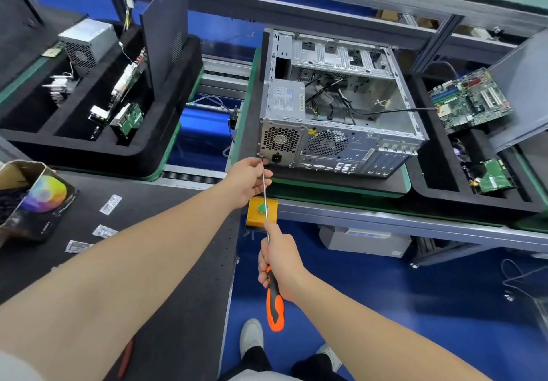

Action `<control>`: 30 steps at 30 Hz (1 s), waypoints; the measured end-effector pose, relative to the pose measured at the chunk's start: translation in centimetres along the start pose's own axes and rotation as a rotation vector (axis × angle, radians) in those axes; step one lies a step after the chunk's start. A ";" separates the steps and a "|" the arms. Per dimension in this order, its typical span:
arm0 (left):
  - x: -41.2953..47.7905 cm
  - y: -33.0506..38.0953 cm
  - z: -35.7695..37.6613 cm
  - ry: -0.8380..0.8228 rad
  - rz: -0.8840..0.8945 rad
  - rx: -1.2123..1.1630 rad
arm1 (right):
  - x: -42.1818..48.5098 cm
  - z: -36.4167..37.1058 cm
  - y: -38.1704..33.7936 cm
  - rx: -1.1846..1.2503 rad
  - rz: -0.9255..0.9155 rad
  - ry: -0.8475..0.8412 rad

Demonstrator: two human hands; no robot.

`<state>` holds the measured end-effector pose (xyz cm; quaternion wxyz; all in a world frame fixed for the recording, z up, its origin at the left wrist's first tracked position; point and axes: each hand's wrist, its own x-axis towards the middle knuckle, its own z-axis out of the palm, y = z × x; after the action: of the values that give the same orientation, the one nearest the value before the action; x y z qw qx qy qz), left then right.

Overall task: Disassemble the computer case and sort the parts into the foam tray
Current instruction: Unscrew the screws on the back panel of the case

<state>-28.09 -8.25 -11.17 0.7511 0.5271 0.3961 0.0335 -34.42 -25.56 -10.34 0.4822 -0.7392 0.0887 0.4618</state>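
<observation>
Right hand (pixel 281 265) grips the screwdriver (pixel 274 303) handle; left hand (pixel 249 179) pinches its shaft near the tip, at the rear corner of the computer case (pixel 341 113), near edge of the pallet (pixel 341 189). Risk: long shaft tilts, tip slips.

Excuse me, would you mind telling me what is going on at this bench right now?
A person is working with a screwdriver on the back of the open computer case. The right hand grips its orange handle. The left hand pinches the shaft near the tip, steadying it at the case's lower rear corner by the power supply. The motherboard already lies in the foam tray on the right.
</observation>
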 end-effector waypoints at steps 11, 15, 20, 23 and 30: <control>0.1 0.0 0.7 -0.029 -0.167 -0.292 | 0.7 1.2 0.9 -0.110 -0.103 0.130; 0.4 0.8 1.3 -0.014 -0.246 -0.347 | 0.7 1.6 1.0 0.104 -0.107 -0.096; 0.6 1.0 1.2 -0.036 -0.355 -0.529 | 0.6 0.2 1.7 0.762 0.101 -0.632; 0.9 0.6 1.0 -0.075 -0.345 -0.549 | 0.6 0.3 1.8 0.807 0.121 -0.689; 1.8 0.1 0.2 -0.107 -0.307 -0.519 | 0.5 1.7 0.4 0.436 0.122 -0.299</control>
<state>-26.68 -7.55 -12.02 0.8767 0.2526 0.4092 -0.0078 -35.39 -24.27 -11.16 0.6090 -0.5345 0.1584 0.5642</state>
